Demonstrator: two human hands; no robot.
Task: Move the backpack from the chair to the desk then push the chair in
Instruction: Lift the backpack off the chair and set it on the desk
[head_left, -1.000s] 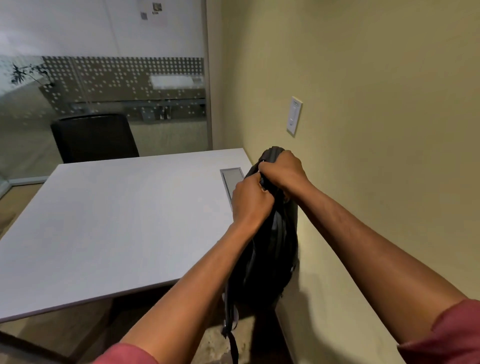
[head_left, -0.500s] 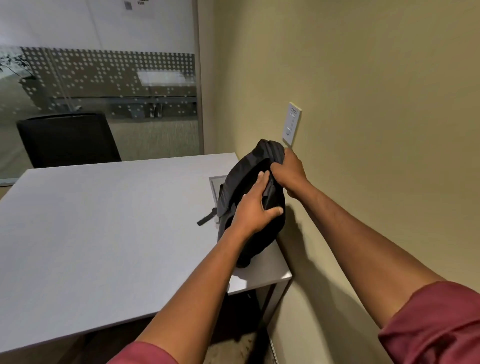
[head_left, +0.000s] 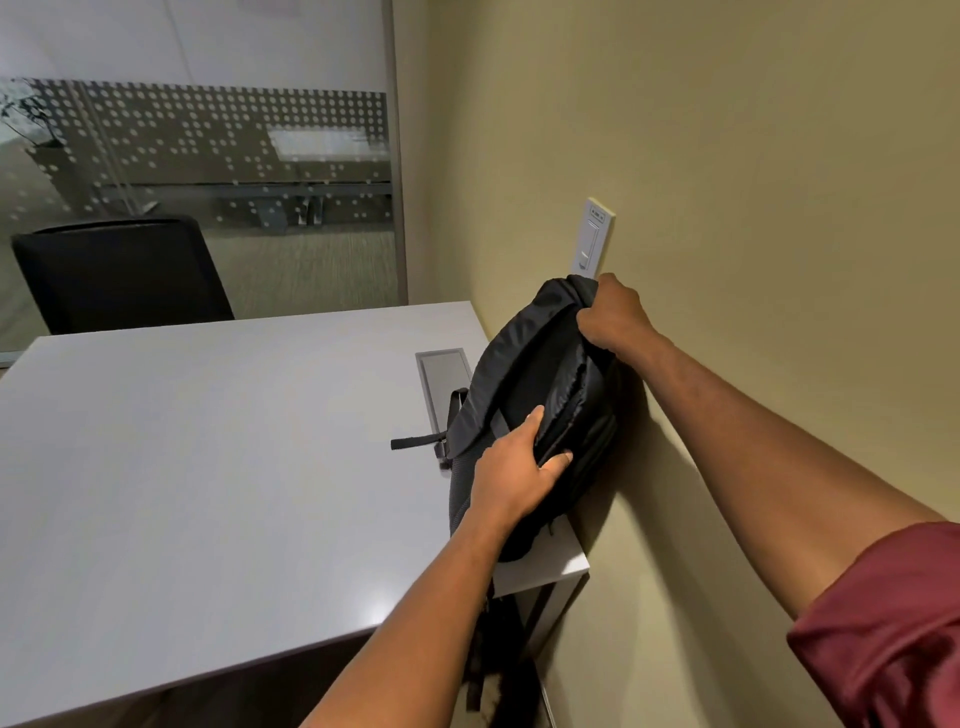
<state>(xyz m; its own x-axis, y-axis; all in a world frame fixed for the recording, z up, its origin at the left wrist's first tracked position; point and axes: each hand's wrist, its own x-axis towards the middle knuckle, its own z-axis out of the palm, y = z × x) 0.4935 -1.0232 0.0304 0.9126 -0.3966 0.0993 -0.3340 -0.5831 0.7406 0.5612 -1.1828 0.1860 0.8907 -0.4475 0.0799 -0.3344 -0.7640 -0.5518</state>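
No legible text, brand or number appears; markings on the wall switch plate, right of centre, are unreadably small.

Backpack seemingly tight against wall; desk leftward open.

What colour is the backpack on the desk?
Black, seen clearly in the head view: backpack on the pale grey desk.

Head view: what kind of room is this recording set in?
Probably a small office meeting room. A plain white desk with a recessed cable hatch sits against the wall, a black office chair stands at its far side, and a dot-frosted glass partition looks out on carpeted floor.
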